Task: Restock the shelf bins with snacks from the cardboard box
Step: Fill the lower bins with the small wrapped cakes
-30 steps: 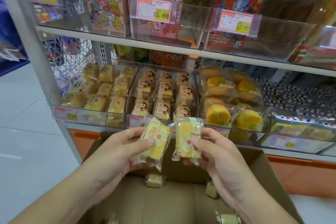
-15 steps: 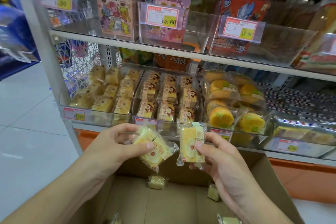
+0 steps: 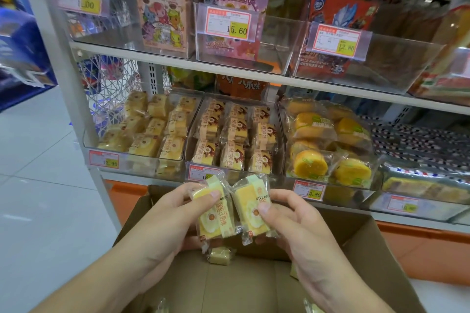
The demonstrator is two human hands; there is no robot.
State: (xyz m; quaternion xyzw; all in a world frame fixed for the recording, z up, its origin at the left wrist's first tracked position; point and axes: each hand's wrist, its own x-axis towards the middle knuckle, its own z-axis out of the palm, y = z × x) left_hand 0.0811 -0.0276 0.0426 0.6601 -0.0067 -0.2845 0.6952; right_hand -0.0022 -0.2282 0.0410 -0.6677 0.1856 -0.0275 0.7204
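Note:
My left hand [image 3: 162, 221] grips a yellow wrapped cake [image 3: 215, 213], and my right hand [image 3: 302, 226] grips a second yellow cake packet [image 3: 250, 207]. The two packets sit side by side, nearly touching, above the open cardboard box [image 3: 368, 244]. One small wrapped snack [image 3: 220, 255] lies on the box floor below them; more packets peek out at the bottom edge. On the lower shelf behind stand clear bins: the left bin [image 3: 122, 157] with pale yellow cakes, the middle bin [image 3: 234, 140] with brown-labelled cakes, the right bin [image 3: 328, 145] with round orange cakes.
The upper shelf [image 3: 178, 63] carries clear bins with cartoon-printed biscuit boxes and price tags. A white shelf upright [image 3: 63, 79] stands at the left, with a wire basket behind it. Pale floor tiles [image 3: 45, 211] spread to the left. Striped packets fill bins at the far right.
Both hands have brought their packets closer together and slightly lower over the box. The left packet has turned upright, label facing me.

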